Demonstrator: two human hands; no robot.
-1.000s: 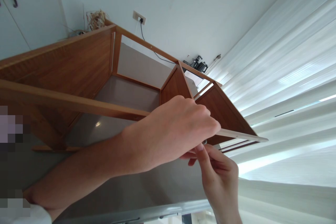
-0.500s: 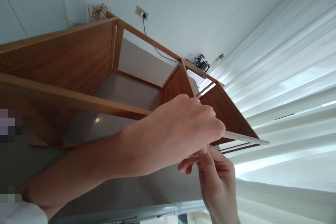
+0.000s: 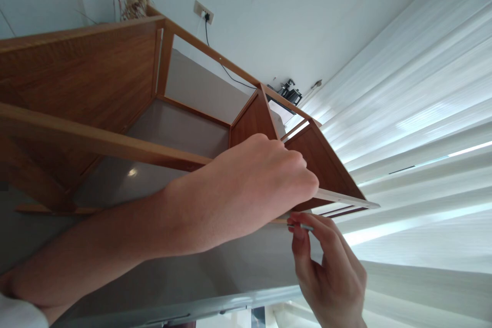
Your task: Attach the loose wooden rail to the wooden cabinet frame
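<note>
Right hand (image 3: pixel 330 264) held a small metal rod (image 3: pixel 306 227) pinched in its fingers, near the wooden rail (image 3: pixel 154 152). Left hand (image 3: pixel 265 182) lay over the rail, fingers hidden, grip undetermined. Judgement: firm pinch, steadied rail seemed advisable.

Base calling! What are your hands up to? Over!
Left hand at the wooden rail, grip hidden. Right hand pinching a small metal piece. Left hand blocks view of part of the rail.

A smooth grey floor (image 3: pixel 238 266), with one bright glint (image 3: pixel 132 172), carries a brown wooden frame (image 3: pixel 103 139) with broad panels (image 3: pixel 103 69).
</note>
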